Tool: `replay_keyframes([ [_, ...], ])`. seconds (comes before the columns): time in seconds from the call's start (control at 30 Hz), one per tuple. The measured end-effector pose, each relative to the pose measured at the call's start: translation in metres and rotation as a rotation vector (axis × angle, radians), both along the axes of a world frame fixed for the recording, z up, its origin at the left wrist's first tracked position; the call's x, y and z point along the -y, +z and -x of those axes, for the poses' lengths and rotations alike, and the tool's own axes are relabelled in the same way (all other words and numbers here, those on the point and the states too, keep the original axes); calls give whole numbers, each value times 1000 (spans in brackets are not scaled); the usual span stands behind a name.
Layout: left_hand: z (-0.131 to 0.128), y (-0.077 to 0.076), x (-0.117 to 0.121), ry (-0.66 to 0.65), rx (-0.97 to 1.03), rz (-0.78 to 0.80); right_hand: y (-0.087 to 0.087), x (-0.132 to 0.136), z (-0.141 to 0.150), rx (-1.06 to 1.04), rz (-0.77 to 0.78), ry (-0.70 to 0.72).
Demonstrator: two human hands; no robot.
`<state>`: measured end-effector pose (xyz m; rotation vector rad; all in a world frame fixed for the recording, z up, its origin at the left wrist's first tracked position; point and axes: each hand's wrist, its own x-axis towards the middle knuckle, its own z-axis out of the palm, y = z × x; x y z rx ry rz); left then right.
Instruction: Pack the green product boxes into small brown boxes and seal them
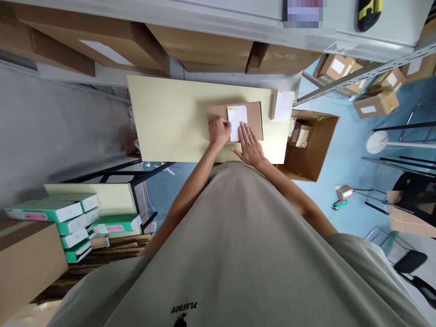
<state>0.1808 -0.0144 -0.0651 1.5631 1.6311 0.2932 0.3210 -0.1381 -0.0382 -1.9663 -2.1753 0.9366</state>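
Observation:
A flat brown cardboard box [255, 119] lies on the pale yellow tabletop [170, 118]. On its top is a white paper label [237, 117] with a small yellow mark at the far corner. My left hand [220, 130] is closed, its thumb and forefinger pinched at the label's left edge; what they grip, if anything, is too small to make out. My right hand [250, 144] lies flat with fingers stretched over the label's near right part, thumb apart. At the table's right end sits a stack of white labels [283, 105], also marked yellow.
Large cartons [211, 47] line the shelf behind the table. An open carton [315, 150] with small parcels inside stands at the right. Green and white boxes [73, 222] are piled at the lower left. A yellow and black tool [369, 13] lies on the upper shelf.

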Motion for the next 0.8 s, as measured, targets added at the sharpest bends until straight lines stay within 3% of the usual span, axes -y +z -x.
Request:
replay_keyframes([
  [0.13,1,-2,0,10,39,20,-3,-15,6,3,6,-36],
  [0.37,6,-9,1,79,138,8,-21,-88,11,0,-42,-89],
  [0.47,11,-8,2,109,169,-7,-25,-103,14,5,-55,-96],
  [0.57,14,-6,4,100,187,-29,-22,-95,19,39,-48,-68],
  [0.8,13,-4,5,91,249,55,-6,-33,34,71,14,40],
])
